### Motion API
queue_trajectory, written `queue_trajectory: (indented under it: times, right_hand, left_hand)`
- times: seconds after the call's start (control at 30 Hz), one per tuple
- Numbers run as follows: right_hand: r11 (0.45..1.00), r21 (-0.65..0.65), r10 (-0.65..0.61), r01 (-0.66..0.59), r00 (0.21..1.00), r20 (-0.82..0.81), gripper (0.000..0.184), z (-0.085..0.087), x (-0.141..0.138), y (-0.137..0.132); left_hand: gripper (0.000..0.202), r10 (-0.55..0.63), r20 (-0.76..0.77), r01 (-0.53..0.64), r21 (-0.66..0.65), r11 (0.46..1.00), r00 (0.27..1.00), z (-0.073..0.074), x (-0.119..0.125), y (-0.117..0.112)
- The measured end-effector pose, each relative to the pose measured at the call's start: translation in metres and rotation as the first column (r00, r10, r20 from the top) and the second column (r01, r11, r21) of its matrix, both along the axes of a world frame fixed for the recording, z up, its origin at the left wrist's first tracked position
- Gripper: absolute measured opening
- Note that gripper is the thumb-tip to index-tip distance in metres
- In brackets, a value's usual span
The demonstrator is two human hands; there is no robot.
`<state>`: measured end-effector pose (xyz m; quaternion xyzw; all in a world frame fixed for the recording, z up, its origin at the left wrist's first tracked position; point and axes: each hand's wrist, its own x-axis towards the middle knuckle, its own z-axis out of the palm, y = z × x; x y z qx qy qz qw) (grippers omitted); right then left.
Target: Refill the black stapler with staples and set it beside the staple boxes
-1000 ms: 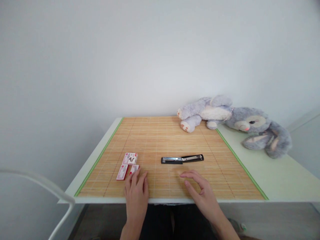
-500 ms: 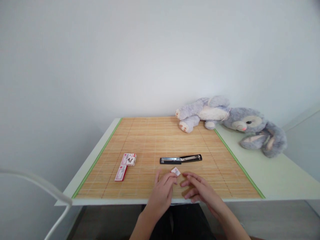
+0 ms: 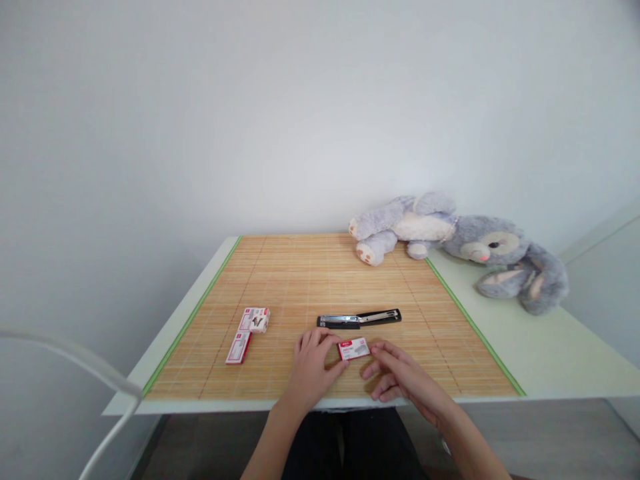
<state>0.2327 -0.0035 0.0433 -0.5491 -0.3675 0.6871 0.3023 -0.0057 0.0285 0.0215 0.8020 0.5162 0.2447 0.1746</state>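
Now, in the head view, your left hand (image 3: 310, 368) grasped the small red-and-white box (image 3: 355, 349) by its left end, between thumb and fingers. Your right hand's (image 3: 400, 377) fingertips met its right end; whether they gripped could not be told. The box was just nearer you than the opened stapler (image 3: 347, 321), over the bamboo mat (image 3: 300, 280).

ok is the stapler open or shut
Open: the stapler lies spread nearly flat on the slatted mat, its two halves end to end with the metal parts exposed.
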Motion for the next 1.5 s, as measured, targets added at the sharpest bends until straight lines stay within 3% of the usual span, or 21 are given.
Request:
queue_trajectory:
  times: [0.07, 0.13, 0.2, 0.27, 0.33, 0.4, 0.63, 0.73, 0.8, 0.87, 1.0, 1.13, 1.2, 1.27, 1.43, 1.5]
  right_hand:
    - [0.996, 0.059, 0.058, -0.065, 0.991, 0.121, 0.058, -0.002, 0.008, 0.006]
    - [0.971, 0.198, 0.072, -0.135, 0.952, 0.297, 0.059, -0.004, 0.014, 0.013]
    - [0.903, 0.352, 0.049, -0.248, 0.872, 0.487, 0.058, -0.005, 0.016, 0.020]
    - [0.823, 0.421, 0.026, -0.382, 0.764, 0.644, 0.053, -0.005, 0.013, 0.026]
    - [0.776, 0.413, 0.021, -0.477, 0.673, 0.739, 0.043, -0.004, 0.010, 0.031]
    - [0.758, 0.400, 0.023, -0.515, 0.634, 0.773, 0.036, -0.002, 0.010, 0.034]
    - [0.758, 0.389, -0.001, -0.524, 0.594, 0.804, 0.038, 0.002, 0.030, 0.034]
    - [0.746, 0.406, -0.023, -0.528, 0.589, 0.808, 0.039, 0.011, 0.019, 0.034]
    - [0.724, 0.411, -0.026, -0.554, 0.573, 0.819, 0.030, 0.018, 0.003, 0.037]
    - [0.684, 0.390, -0.019, -0.617, 0.519, 0.855, 0.019, 0.025, -0.016, 0.042]
    - [0.599, 0.262, -0.003, -0.757, 0.325, 0.946, 0.014, 0.033, -0.045, 0.057]
    - [0.569, 0.164, 0.014, -0.806, 0.209, 0.978, 0.017, 0.037, -0.057, 0.068]
    - [0.559, 0.164, 0.016, -0.813, 0.208, 0.978, 0.018, 0.039, -0.056, 0.069]
    - [0.563, 0.212, 0.009, -0.799, 0.262, 0.965, 0.016, 0.037, -0.048, 0.068]
    - [0.666, 0.441, 0.020, -0.602, 0.605, 0.796, 0.010, 0.012, -0.015, 0.058]
    - [0.702, 0.492, 0.001, -0.515, 0.692, 0.722, 0.013, -0.002, -0.005, 0.051]
  left_hand:
    - [0.041, -0.008, 0.007, 0.009, -0.021, 1.000, 1.000, -0.001, -0.003, 0.003]
    - [0.043, -0.013, 0.018, 0.014, -0.037, 0.999, 1.000, -0.003, -0.007, 0.005]
    - [0.039, -0.017, 0.030, 0.019, -0.043, 0.999, 0.999, -0.004, -0.010, 0.007]
    - [0.037, -0.027, 0.039, 0.029, -0.043, 0.999, 0.999, -0.004, -0.014, 0.009]
    - [0.037, -0.029, 0.043, 0.030, -0.039, 0.999, 0.999, -0.004, -0.017, 0.010]
    - [0.036, -0.028, 0.040, 0.029, -0.036, 0.999, 0.999, -0.004, -0.021, 0.012]
    - [0.033, -0.013, 0.012, 0.013, -0.014, 1.000, 1.000, -0.003, -0.027, 0.012]
    - [0.032, -0.003, 0.010, 0.003, -0.002, 1.000, 1.000, -0.004, -0.026, 0.011]
    - [0.032, -0.002, 0.014, 0.002, 0.001, 1.000, 1.000, -0.004, -0.025, 0.011]
    - [0.033, -0.002, 0.019, 0.002, 0.000, 1.000, 1.000, -0.003, -0.025, 0.011]
    - [0.033, -0.003, 0.028, 0.003, -0.002, 1.000, 1.000, -0.002, -0.025, 0.011]
    - [0.031, 0.001, 0.037, -0.002, 0.002, 1.000, 0.999, -0.001, -0.025, 0.011]
    - [0.031, 0.002, 0.041, -0.003, 0.004, 1.000, 0.999, -0.001, -0.025, 0.010]
    - [0.032, 0.001, 0.045, -0.002, 0.003, 1.000, 0.999, -0.001, -0.025, 0.010]
    - [0.032, -0.003, 0.048, 0.004, -0.003, 1.000, 0.999, -0.001, -0.025, 0.011]
    - [0.032, -0.001, 0.046, 0.001, -0.004, 1.000, 0.999, -0.002, -0.025, 0.012]
